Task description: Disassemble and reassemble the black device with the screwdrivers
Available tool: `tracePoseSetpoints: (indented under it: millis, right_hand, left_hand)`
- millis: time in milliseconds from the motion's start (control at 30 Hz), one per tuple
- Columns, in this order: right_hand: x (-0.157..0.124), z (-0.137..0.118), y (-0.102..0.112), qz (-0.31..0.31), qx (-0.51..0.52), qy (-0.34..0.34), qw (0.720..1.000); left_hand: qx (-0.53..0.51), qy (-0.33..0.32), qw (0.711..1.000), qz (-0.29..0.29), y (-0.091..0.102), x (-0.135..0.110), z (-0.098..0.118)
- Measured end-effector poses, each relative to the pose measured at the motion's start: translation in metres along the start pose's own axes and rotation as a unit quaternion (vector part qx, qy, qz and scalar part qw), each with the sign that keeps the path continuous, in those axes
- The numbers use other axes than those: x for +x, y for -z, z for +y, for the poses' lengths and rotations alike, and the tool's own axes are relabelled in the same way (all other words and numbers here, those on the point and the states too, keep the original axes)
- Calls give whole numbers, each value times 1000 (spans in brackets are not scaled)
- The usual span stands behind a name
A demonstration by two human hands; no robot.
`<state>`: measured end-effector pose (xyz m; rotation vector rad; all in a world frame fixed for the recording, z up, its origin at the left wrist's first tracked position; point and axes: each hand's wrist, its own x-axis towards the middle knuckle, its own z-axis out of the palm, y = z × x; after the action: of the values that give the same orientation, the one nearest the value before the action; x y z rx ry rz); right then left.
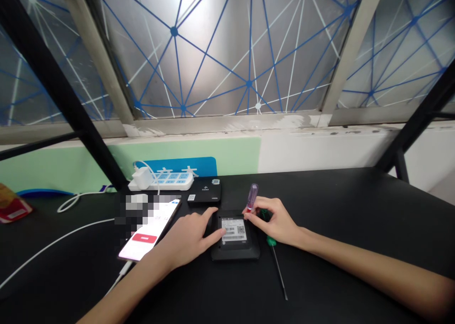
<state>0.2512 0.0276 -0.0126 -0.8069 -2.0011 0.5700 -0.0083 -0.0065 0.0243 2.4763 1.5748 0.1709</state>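
A black box-shaped device (236, 252) lies on the black tabletop with a white printed label (233, 229) facing up. My left hand (190, 236) lies at its left side, thumb resting on the label and forefinger stretched toward the far left corner. The fingers of my right hand (273, 217) are pinched around a small screwdriver (252, 196) with a clear purple handle. It stands nearly upright over the device's far right corner, and its tip is hidden. Partly under my right hand lies a second screwdriver (279, 267) with a green handle, its shaft pointing toward me.
Left of my left hand, a lit phone (152, 229) lies with a white cable plugged in. Behind it are a white power strip (174, 182) with a charger (142, 178) and another black box (205, 193). A red and yellow packet (14, 205) sits far left. Black metal posts flank the table.
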Motion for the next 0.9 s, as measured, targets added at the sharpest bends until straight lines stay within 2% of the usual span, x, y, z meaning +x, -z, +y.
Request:
tracePoseSetpoints:
  millis: [300, 900]
  right_hand:
    - [1, 3, -2, 12, -3, -7, 1000]
    - [0, 2, 0, 0, 9, 11, 1000]
  left_hand:
    - [2, 14, 1000, 18, 0, 0, 2]
    - [-3, 20, 1000, 7, 2, -1, 3]
